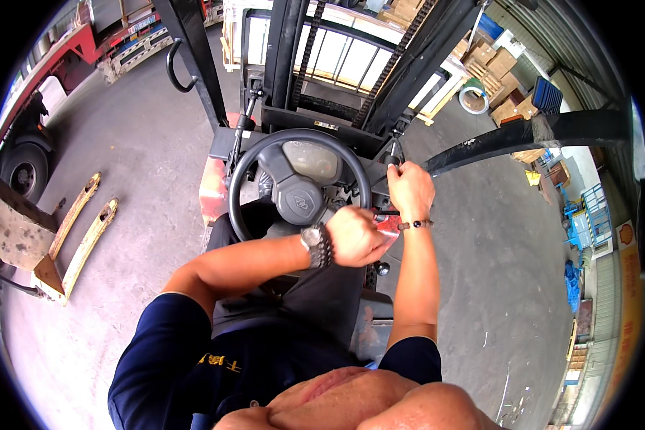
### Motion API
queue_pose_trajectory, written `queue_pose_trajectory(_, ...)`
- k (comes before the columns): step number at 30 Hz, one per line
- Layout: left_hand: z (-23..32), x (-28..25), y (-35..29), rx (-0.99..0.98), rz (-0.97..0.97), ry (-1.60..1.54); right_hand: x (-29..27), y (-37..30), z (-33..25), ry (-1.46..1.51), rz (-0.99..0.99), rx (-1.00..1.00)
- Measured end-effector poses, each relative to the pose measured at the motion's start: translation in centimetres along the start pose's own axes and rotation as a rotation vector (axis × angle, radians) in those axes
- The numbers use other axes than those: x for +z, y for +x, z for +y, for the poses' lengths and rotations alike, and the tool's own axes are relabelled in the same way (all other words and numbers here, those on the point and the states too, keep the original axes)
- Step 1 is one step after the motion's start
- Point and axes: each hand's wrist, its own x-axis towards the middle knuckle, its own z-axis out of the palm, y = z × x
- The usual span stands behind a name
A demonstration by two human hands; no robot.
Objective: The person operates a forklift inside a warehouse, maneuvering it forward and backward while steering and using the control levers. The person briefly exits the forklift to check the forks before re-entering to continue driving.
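Note:
I sit at a forklift's black steering wheel (238, 208). My left hand (355, 236), with a watch on its wrist, is closed in a fist over the wheel's lower right rim; the part under the fingers is hidden. To the right of the wheel, my right hand (411, 190), with a beaded bracelet, is wrapped round a control lever (393, 159), whose dark top shows above the fingers. Another lever (246, 118) stands left of the wheel, untouched. Behind the wheel is a grey instrument panel (314, 162).
Ahead rises the black mast (285, 57) with chains, and a pale framed load (351, 54) beyond it. A pallet jack (72, 244) and a red truck (86, 46) are at left. Cardboard boxes (500, 63), a green-and-white roll (473, 99) and blue equipment (584, 222) line the right side.

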Motion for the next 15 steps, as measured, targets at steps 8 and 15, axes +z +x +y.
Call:
queue_pose_trajectory(8,-7.3,-5.2,5.7,-0.075,0.199,0.154,0.2,-0.4,0.2,0.026,0.019,-0.022)
queue_pose_trajectory(15,-10.4,-13.1,2.4,-0.215,0.314,0.288,0.3,-0.9,-0.4,0.041,-0.001,0.004)
